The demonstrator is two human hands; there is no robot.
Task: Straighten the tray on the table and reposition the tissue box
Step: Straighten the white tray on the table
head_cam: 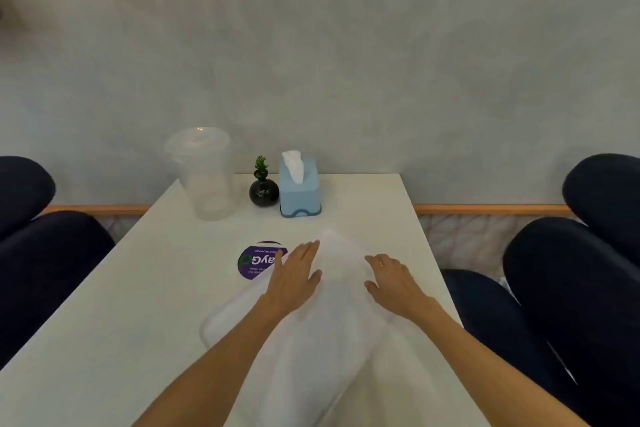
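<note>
A white tray point(311, 350) lies skewed on the white table point(138, 305), one corner pointing toward the far wall. My left hand point(294, 274) rests flat on the tray's far left edge, fingers spread. My right hand point(391, 281) lies on the tray's far right edge, fingers curled over the rim. The tray is blurred. A light blue tissue box point(300, 189) stands upright at the far end of the table by the wall, a white tissue sticking out of its top. It is well beyond both hands.
A clear lidded plastic cup point(202, 173) and a small black vase with a green sprig point(263, 189) stand left of the tissue box. A round purple sticker point(256, 262) is partly under the tray. Dark blue seats point(571, 288) flank the table.
</note>
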